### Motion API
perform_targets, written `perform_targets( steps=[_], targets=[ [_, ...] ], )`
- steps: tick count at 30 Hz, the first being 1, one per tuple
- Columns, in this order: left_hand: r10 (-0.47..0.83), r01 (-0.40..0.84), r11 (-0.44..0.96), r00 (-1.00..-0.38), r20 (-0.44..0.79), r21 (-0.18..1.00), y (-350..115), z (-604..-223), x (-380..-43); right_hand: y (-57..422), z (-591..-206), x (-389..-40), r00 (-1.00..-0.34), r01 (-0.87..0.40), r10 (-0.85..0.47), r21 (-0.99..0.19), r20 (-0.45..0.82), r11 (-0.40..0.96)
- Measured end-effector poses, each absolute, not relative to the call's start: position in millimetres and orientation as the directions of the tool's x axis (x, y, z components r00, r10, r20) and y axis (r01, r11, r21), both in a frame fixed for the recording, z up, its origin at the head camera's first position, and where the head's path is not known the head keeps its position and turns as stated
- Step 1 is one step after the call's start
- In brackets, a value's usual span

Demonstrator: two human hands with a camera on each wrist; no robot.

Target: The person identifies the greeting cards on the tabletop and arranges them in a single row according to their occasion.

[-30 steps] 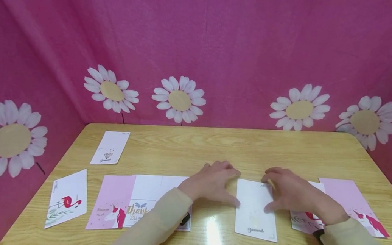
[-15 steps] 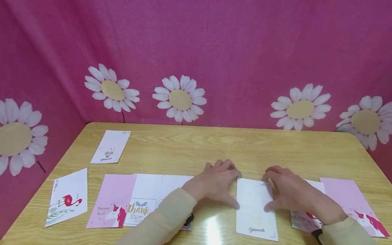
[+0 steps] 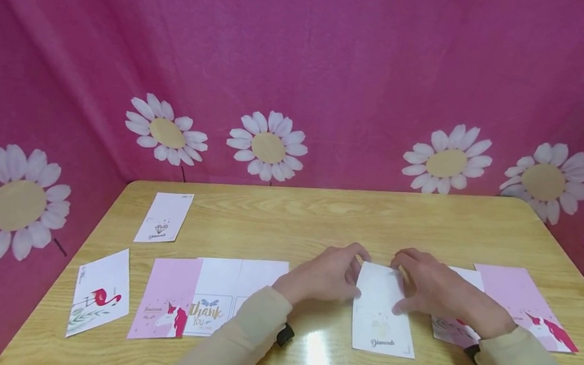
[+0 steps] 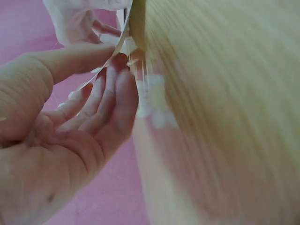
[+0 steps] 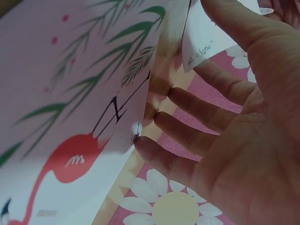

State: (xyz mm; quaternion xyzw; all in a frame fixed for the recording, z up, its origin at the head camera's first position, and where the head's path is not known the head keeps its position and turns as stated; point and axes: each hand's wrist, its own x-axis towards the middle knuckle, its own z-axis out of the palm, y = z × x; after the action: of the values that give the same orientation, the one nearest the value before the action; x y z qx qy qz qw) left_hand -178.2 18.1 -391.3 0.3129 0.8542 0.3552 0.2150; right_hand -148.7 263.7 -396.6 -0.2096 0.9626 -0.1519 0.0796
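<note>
A white card printed "Diamonds" (image 3: 382, 324) stands out at the right of centre in the head view, its far left part lifted and bent. My left hand (image 3: 323, 272) pinches its left edge; the left wrist view shows the edge (image 4: 123, 35) between thumb and fingers. Across from it, my right hand (image 3: 437, 289) holds the card's right edge, thumb over the face and fingers behind the card corner (image 5: 199, 49) in the right wrist view. Under the right wrist lies a flamingo card (image 5: 77, 159), partly hidden in the head view.
Right of the flamingo card lies a pink unicorn card (image 3: 510, 291). To the left are another unicorn card (image 3: 167, 287), white "Thank You" cards (image 3: 216, 273) partly behind the left sleeve, and a flamingo card (image 3: 101, 288). Farther back lies a diamond card (image 3: 165, 213) on the wooden table (image 3: 279, 221).
The left fingers have curled in and moved slightly right onto the white card, whose far left corner has risen and bent. The right hand stays almost still.
</note>
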Motion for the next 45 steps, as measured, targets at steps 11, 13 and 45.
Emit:
perform_targets(
  steps=[11,13,45],
  targets=[
    [0.59,0.148,0.416,-0.795,-0.142,0.897,14.5,-398.1,-177.1,261.7,-395.8,-150.8,-0.905,-0.361,-0.415,-0.345,-0.093,0.866],
    [0.57,0.084,0.357,-0.809,-0.145,0.93,12.1,-398.6,-176.9,261.0,-395.3,-151.3,-0.906,-0.365,-0.417,-0.375,-0.067,0.852],
    [0.342,-0.085,0.085,-0.933,-0.11,0.993,-44.8,-390.4,-197.1,202.6,-381.0,-155.0,-0.985,-0.138,-0.161,-0.866,0.067,0.481]
  ],
)
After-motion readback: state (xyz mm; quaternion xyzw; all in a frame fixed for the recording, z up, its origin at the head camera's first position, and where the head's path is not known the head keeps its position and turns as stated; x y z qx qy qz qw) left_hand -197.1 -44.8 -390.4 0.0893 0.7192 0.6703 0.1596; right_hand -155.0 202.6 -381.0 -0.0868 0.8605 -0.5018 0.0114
